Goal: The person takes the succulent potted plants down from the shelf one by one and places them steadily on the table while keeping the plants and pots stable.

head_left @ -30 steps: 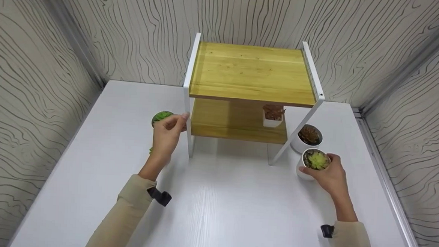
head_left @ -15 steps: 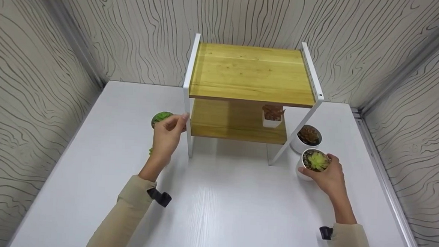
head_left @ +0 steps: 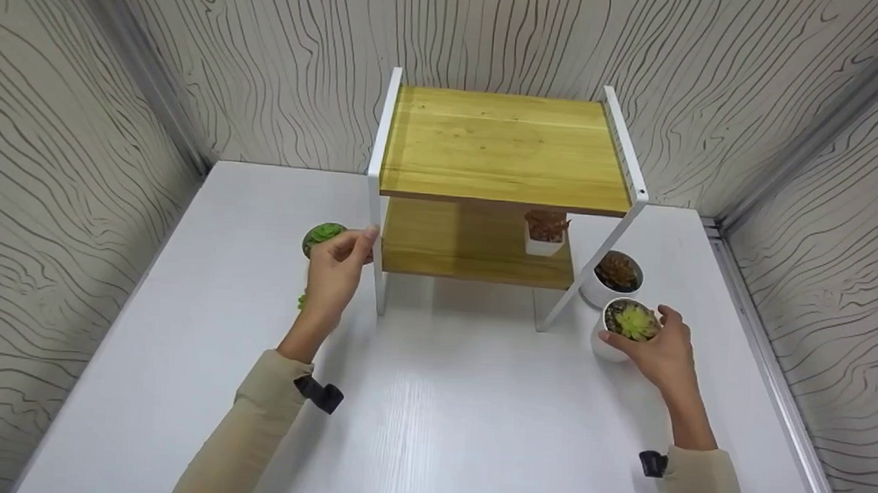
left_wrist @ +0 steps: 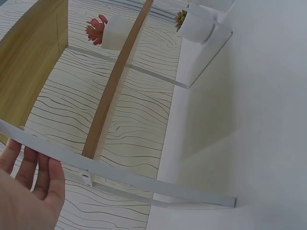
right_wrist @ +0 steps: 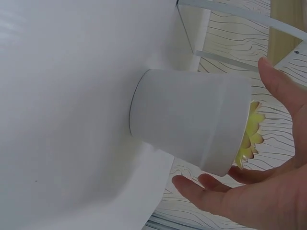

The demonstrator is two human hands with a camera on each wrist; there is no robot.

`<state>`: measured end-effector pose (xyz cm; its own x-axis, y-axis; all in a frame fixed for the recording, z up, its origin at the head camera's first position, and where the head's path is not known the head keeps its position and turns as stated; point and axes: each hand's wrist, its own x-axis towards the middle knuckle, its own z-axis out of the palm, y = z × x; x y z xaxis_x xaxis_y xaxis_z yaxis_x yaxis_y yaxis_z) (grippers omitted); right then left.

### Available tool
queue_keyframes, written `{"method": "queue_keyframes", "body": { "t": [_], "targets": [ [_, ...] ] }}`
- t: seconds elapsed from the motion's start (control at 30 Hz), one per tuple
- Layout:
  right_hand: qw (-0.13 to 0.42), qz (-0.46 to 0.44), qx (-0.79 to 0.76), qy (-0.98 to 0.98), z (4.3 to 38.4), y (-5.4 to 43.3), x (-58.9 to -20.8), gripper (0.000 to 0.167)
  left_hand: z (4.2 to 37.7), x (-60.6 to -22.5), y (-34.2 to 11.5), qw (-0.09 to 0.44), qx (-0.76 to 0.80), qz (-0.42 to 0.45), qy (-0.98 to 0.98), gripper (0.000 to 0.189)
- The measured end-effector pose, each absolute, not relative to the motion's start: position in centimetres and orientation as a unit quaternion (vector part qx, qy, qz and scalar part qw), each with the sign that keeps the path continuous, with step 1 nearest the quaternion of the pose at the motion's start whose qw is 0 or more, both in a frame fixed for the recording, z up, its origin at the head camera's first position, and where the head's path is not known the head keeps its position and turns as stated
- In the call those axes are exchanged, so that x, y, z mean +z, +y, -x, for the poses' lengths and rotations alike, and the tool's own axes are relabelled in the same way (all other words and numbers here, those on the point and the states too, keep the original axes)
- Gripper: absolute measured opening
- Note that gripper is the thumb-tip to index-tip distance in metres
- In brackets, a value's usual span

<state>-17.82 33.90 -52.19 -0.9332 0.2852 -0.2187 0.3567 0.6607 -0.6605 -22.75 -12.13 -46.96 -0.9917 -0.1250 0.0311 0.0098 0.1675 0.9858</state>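
In the head view a two-tier rack with wooden boards (head_left: 504,145) and white side frames stands on the white table. My left hand (head_left: 335,271) holds the rack's left white upright (left_wrist: 120,175); the left wrist view shows its fingers curled against that bar. At the right, my right hand (head_left: 663,352) is spread around the rim of a white pot (right_wrist: 187,115) with a yellow-green succulent (head_left: 634,321). In the right wrist view thumb and fingers stand slightly apart from the pot, which rests upright on the table.
A reddish succulent in a square white pot (head_left: 544,244) stands on the lower board. Behind the right-hand pot is a round pot with a brown succulent (head_left: 618,272). Green plants (head_left: 325,232) sit left of the rack, partly hidden by my left hand. Patterned walls (head_left: 495,31) enclose the table.
My right hand's fingers have loosened and lifted slightly from the pot's rim. The pot stays in place, and my left hand stays on the upright.
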Motion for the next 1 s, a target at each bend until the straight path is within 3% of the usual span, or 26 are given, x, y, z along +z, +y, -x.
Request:
{"method": "queue_keyframes", "body": {
  "t": [0.37, 1.0],
  "targets": [
    [0.019, -0.158, -0.368, 0.916, 16.8, 33.1, -50.0, 0.121, 22.8, -47.1, -12.2, 0.06, -0.647, -0.027, -0.759, 0.054],
    [-0.002, -0.127, -0.357, 0.925, 15.3, 31.3, -46.4, 0.103, 22.8, -47.2, -12.1, 0.058, -0.667, -0.021, -0.743, 0.051]
  ]
}}
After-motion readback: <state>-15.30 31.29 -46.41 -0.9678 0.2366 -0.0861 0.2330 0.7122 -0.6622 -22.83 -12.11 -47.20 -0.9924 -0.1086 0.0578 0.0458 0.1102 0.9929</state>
